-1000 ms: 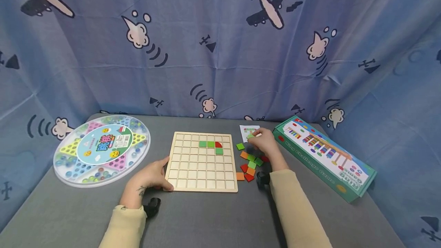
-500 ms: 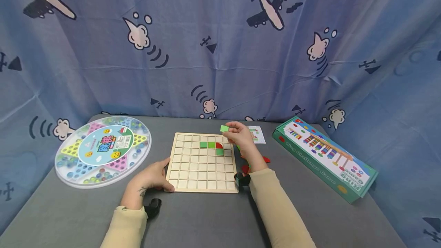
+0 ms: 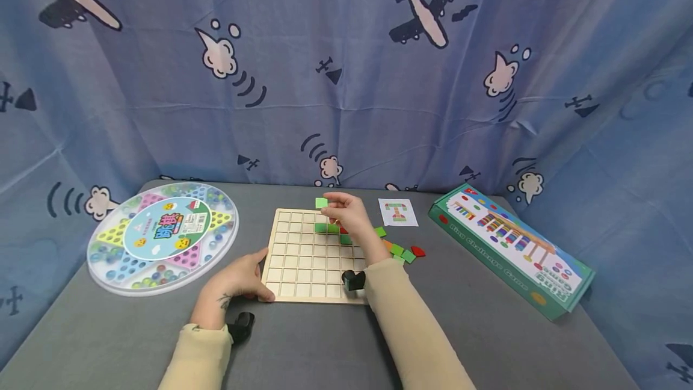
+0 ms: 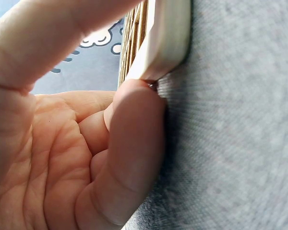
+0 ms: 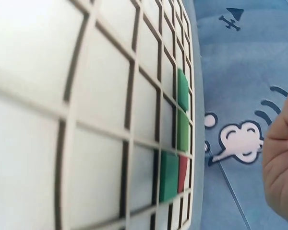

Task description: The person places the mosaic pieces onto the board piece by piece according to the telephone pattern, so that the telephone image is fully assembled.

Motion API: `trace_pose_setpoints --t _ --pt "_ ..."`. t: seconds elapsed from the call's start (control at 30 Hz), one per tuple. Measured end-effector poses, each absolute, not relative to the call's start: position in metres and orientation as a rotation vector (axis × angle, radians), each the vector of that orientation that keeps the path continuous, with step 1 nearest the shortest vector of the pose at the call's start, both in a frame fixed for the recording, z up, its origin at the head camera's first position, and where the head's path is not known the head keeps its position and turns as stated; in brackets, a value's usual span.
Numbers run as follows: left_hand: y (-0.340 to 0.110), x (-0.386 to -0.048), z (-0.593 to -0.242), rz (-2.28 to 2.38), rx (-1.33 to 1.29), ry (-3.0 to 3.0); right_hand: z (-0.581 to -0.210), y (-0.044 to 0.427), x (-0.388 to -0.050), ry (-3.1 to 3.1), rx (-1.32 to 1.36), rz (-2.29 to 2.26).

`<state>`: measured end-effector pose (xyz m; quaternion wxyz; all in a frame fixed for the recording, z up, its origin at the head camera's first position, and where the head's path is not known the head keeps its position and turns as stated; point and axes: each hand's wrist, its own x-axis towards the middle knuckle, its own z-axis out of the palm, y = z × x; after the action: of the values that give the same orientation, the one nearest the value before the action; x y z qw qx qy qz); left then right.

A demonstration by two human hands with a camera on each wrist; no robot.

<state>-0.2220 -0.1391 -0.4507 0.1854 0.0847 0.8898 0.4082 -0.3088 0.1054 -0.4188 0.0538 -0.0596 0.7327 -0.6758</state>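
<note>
Between the thumb and fingertips of the right hand (image 3: 351, 216), a light green tile (image 3: 321, 203) is pinched by its edge. The tile projects to the left of these fingertips and appears at the far edge of the grid board (image 3: 303, 269); its height over that edge cannot be determined. The left hand (image 3: 235, 277) holds the board at its near left corner, the thumb at the corner and a finger against the left side. The board lies flat on the bench (image 3: 308, 348), to the right of the left hand and partly beneath the right forearm.

On the near side of the right fingertips, two green tiles (image 5: 182, 112) and a red quarter-round tile (image 5: 182, 172) occupy adjoining cells of one row. A third green tile (image 5: 169, 177) occupies the cell next to the red one, in the row nearer the person.

To the right of the right hand lie a pattern card (image 3: 397, 213), loose tiles (image 3: 408, 256) and, farther out, a green box (image 3: 511, 251). Left of the left hand lies a round game board (image 3: 162, 239).
</note>
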Motion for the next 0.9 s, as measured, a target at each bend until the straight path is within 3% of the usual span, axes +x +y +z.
trace_pose_setpoints --t 0.9 --pt "-0.137 -0.223 -0.450 1.140 0.202 2.520 -0.435 0.062 -0.317 2.685 0.025 -1.152"
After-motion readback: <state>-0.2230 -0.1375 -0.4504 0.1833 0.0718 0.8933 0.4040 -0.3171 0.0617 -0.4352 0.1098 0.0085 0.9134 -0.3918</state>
